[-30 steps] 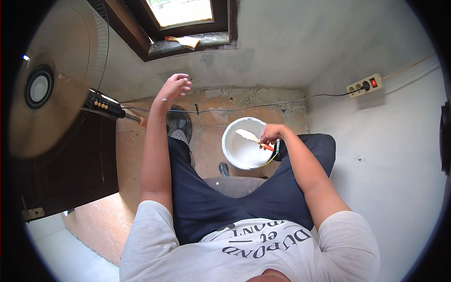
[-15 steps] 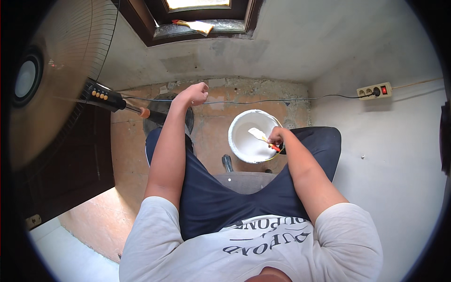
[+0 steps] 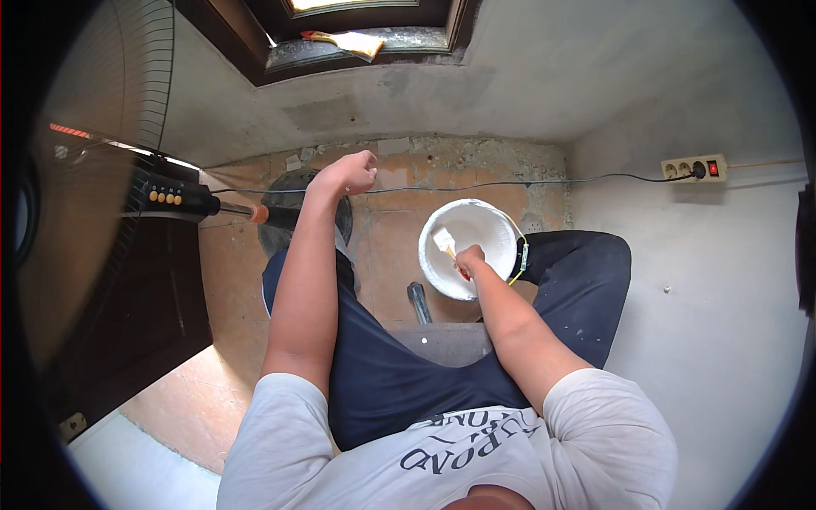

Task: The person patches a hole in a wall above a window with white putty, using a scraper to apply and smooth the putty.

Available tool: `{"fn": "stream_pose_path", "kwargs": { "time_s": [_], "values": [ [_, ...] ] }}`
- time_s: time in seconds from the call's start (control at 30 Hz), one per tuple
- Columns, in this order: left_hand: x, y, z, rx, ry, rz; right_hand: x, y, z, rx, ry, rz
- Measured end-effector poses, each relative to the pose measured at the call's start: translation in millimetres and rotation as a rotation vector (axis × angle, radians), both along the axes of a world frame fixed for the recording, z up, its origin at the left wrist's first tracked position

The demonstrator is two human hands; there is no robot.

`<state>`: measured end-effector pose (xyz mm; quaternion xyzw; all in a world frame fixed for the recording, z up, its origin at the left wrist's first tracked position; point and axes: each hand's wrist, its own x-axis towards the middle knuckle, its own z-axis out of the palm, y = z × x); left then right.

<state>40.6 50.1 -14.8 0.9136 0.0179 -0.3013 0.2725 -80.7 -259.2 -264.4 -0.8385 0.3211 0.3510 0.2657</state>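
Observation:
My left hand (image 3: 348, 174) is raised over the floor beside the fan stand, its fingers loosely curled with nothing visible in them. My right hand (image 3: 470, 259) grips the red and yellow handle of a paintbrush (image 3: 444, 239), whose white-coated bristles are inside a white bucket (image 3: 427, 272). The bucket has a white-smeared rim and a wire handle hanging to its right, and stands between my legs, with white paint in it.
A pedestal fan (image 3: 170, 191) stands at the left by a dark door (image 3: 153, 306). A dark cord (image 3: 578, 179) crosses to a power strip (image 3: 693, 168) on the right wall. Another brush (image 3: 344, 42) lies on the window sill ahead. A grey seat (image 3: 425, 344) is beneath me.
My left hand has moved rightward and lower, its fingers now more curled. My right hand has moved left and down, the brush head now further left within the bucket.

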Motion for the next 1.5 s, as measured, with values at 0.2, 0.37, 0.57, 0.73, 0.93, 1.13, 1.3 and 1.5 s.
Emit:
{"fn": "stream_pose_path", "kwargs": {
  "time_s": [0.2, 0.37, 0.57, 0.73, 0.93, 1.13, 1.3, 1.5],
  "values": [
    [6, -3, -2, 0.050, 0.066, -0.025, -4, 2, 8, 0.073, -0.018, -0.113],
    [8, -1, 5, 0.057, 0.124, 0.012, 7, 22, 0, 0.126, -0.102, -0.047],
    [9, 18, 12, 0.046, 0.142, 0.030, 38, 52, -11, 0.193, -0.152, -0.077],
    [8, 41, 5, 0.123, 0.109, 0.087, 50, 54, -9, 0.133, -0.161, -0.133],
    [5, 44, -7, 0.075, 0.112, 0.020, 39, 25, 19, 0.426, -0.099, -0.154],
    [-2, 15, -32, 0.091, 0.137, -0.042, 37, 33, 36, 0.581, -0.177, -0.229],
    [-10, 1, -57, 0.184, 0.124, -0.140, 42, 41, 50, 0.643, -0.213, -0.196],
    [-8, -8, -46, 0.181, 0.339, -0.209, 61, 55, 56, 0.703, -0.312, -0.161]
  ]
}}
